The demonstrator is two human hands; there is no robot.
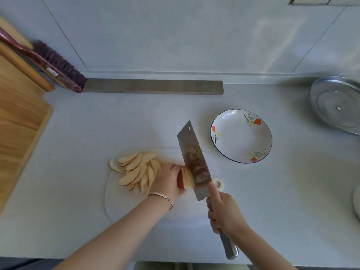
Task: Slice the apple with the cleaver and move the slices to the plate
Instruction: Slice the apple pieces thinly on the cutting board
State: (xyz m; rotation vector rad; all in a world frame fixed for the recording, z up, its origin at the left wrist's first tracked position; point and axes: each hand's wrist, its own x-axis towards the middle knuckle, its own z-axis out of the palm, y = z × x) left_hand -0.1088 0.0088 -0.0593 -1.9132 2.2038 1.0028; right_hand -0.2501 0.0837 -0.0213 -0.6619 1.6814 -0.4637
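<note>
A red-skinned apple piece (181,180) stands on the white cutting board (124,207), and my left hand (167,180) presses on it from the left. My right hand (224,213) grips the handle of the steel cleaver (194,160), index finger along the blade's spine. The blade rests against the cut face of the apple piece, with thin slices beside it. A pile of several apple slices (136,170) lies on the board left of my left hand. The white plate with a flower pattern (241,136) sits to the right of the blade, holding nothing.
A wooden board (17,121), a rolling pin (25,69) and a purple brush (56,65) lie at the left. A grey stone bar (153,86) runs along the back wall. A metal lid (337,106) sits at the far right. A roll of tape (218,183) lies near the cleaver.
</note>
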